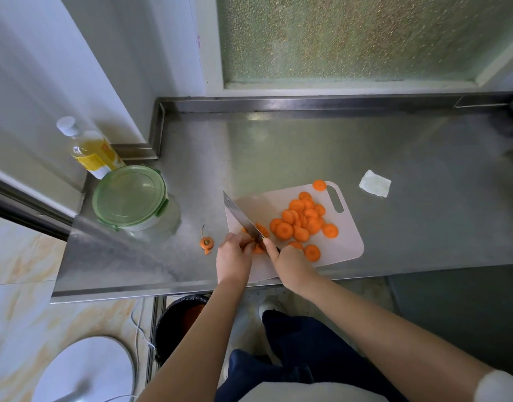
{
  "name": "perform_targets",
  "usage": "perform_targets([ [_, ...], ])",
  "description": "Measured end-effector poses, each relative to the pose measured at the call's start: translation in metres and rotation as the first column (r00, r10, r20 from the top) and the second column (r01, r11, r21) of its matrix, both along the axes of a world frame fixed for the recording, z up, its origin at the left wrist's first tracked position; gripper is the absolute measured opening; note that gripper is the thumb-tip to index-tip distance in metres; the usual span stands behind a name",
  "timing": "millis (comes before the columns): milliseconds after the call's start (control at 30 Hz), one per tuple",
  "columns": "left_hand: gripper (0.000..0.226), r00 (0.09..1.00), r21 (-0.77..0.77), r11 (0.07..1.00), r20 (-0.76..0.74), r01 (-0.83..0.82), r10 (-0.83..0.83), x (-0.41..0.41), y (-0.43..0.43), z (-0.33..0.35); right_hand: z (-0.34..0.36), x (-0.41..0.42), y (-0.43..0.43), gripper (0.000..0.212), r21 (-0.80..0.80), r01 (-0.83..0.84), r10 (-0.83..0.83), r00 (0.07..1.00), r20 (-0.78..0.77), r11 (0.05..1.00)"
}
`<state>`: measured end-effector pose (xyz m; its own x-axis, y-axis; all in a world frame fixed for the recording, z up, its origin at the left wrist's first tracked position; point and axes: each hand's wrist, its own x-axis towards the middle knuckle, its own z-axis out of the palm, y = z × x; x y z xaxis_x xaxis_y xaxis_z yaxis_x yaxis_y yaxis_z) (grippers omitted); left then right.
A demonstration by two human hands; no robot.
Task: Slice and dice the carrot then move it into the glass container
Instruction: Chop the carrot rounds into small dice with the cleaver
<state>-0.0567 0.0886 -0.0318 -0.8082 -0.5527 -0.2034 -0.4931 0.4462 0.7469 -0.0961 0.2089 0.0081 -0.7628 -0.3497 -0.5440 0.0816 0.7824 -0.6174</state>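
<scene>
Knife [241,217] in right hand [291,266], left hand [233,260] holding carrot [257,249]

You have one white cutting board [345,248] on the one steel table [307,146], one cleaver [240,217] and one glass container [130,197] with one green lid. The carrot slices [301,219] number roughly twenty; they overlap too much for an exact count. There is also one carrot top [206,242], one yellow oil bottle [93,152], one folded white cloth [375,183] and one dark bin [174,323].
</scene>
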Motion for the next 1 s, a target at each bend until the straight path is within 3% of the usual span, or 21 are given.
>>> perform_targets([
  [200, 0.02, 0.996, -0.008, 0.998, -0.06, 0.061, -0.061, 0.012, -0.003, 0.001, 0.001, -0.005, 0.003, 0.067, 0.047, -0.044, 0.043, 0.999, 0.009, 0.998],
  [400, 0.023, 0.995, 0.017, 0.995, -0.022, 0.098, -0.097, 0.014, 0.002, 0.001, 0.009, -0.014, 0.001, 0.059, 0.12, -0.126, 0.124, 0.992, 0.031, 0.985],
  [567, 0.021, 0.998, -0.038, 0.997, -0.009, 0.066, -0.066, 0.014, 0.002, 0.0, 0.014, -0.008, 0.001, 0.068, 0.028, -0.034, 0.036, 0.998, -0.058, 0.999],
  [867, 0.011, 0.999, -0.056, 0.998, 0.033, 0.022, -0.02, 0.017, 0.001, 0.002, 0.017, 0.005, 0.005, 0.047, -0.002, -0.055, 0.055, 0.998, 0.043, 0.998],
  [1000, 0.008, 0.998, -0.049, 0.999, 0.06, 0.014, -0.011, 0.018, 0.0, 0.001, 0.016, 0.007, 0.005, 0.058, 0.027, -0.068, 0.067, 0.997, 0.036, 0.997],
])
